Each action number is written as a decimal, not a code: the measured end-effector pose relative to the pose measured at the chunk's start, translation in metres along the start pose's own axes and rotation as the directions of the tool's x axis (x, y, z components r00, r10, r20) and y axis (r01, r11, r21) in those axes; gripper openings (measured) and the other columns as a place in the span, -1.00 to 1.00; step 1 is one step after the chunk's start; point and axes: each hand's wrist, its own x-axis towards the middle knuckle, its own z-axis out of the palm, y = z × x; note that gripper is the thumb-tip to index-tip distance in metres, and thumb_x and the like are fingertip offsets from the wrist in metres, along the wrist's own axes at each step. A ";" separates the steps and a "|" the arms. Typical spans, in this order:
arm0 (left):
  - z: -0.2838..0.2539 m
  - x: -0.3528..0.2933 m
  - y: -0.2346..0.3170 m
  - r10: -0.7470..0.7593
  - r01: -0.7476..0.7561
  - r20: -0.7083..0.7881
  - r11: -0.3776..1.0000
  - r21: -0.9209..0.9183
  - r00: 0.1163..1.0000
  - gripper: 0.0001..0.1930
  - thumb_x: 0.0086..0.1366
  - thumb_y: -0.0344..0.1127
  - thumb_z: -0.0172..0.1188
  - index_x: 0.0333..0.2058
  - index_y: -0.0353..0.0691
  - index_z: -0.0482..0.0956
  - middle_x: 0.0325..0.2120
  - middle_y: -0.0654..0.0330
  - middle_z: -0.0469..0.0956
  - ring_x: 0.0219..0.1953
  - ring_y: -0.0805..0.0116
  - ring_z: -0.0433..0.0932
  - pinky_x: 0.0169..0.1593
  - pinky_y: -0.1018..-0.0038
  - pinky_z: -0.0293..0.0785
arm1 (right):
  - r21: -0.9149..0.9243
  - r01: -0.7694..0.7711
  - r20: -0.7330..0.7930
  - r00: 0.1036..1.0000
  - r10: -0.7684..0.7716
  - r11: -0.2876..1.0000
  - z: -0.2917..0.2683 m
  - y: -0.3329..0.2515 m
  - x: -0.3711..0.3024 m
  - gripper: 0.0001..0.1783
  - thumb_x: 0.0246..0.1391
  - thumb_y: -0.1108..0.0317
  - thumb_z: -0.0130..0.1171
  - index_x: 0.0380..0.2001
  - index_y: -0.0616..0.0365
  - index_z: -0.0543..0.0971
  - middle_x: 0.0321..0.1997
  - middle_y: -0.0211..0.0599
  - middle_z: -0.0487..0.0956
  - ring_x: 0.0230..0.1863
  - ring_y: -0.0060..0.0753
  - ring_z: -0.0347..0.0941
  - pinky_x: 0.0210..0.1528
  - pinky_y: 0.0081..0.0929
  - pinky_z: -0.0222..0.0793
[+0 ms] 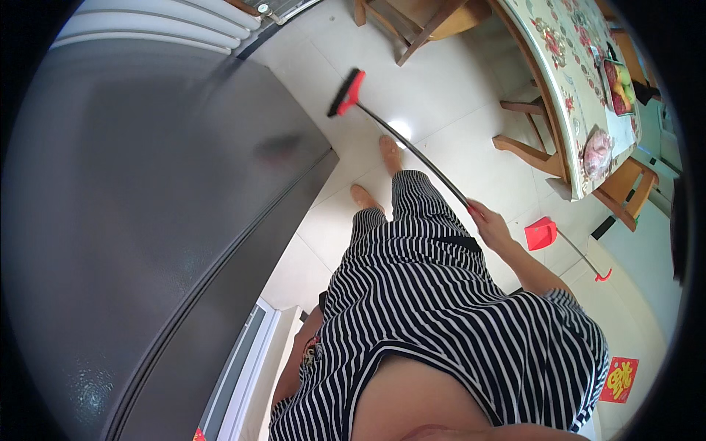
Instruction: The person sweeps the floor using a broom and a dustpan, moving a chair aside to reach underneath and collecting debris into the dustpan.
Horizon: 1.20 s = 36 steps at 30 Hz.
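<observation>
My right hand (487, 222) is closed round the upper end of a broom (419, 157). Its thin dark handle slants away to the far left, ending in a red head with black bristles (343, 92) close above the pale tiled floor. Down at my left side hangs my left arm (298, 360); its hand is hidden by my striped clothing. To the right of my right hand, a red dustpan (541, 233) with a long dark handle and red hook end sits apart from the broom.
A large dark grey cabinet-like surface (147, 184) fills the left side. At the far right stands a table (548, 44) with a flowered cover, bearing a fruit tray (619, 87) and a pinkish bag (597, 153). Wooden chairs (441, 20) stand around it. White radiator pipes (154, 26) run at the far left.
</observation>
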 end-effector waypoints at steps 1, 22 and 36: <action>0.001 0.001 0.000 -0.002 0.002 -0.001 1.000 -0.003 1.000 -0.46 0.21 -0.13 0.12 0.11 -0.30 0.37 0.04 -0.08 0.46 0.12 0.11 0.42 0.17 0.39 0.29 | -0.032 -0.012 0.009 1.000 0.012 0.999 0.004 -0.025 0.022 -0.61 0.28 0.07 -0.09 0.09 -0.10 0.46 -0.21 0.03 0.59 -0.18 0.07 0.53 -0.13 -0.20 0.43; -0.002 0.023 0.011 0.000 -0.003 0.059 0.999 0.039 0.998 -0.44 0.22 -0.12 0.11 0.13 -0.33 0.34 0.07 -0.08 0.44 0.14 0.12 0.40 0.19 0.39 0.26 | -0.282 0.013 -0.034 0.999 -0.024 0.959 0.058 -0.147 0.256 -0.47 0.12 0.37 -0.13 0.21 0.03 0.27 -0.19 0.04 0.61 -0.15 0.04 0.56 -0.09 -0.09 0.44; 0.001 0.021 0.023 0.009 -0.015 0.061 0.995 0.102 0.998 -0.42 0.23 -0.11 0.10 0.14 -0.34 0.33 0.09 -0.08 0.42 0.16 0.13 0.38 0.21 0.39 0.24 | -0.195 -0.048 -0.189 0.982 0.011 0.980 0.021 -0.062 0.134 -0.57 0.30 0.03 -0.20 0.15 -0.15 0.40 -0.16 -0.01 0.59 -0.12 0.06 0.52 -0.07 -0.15 0.42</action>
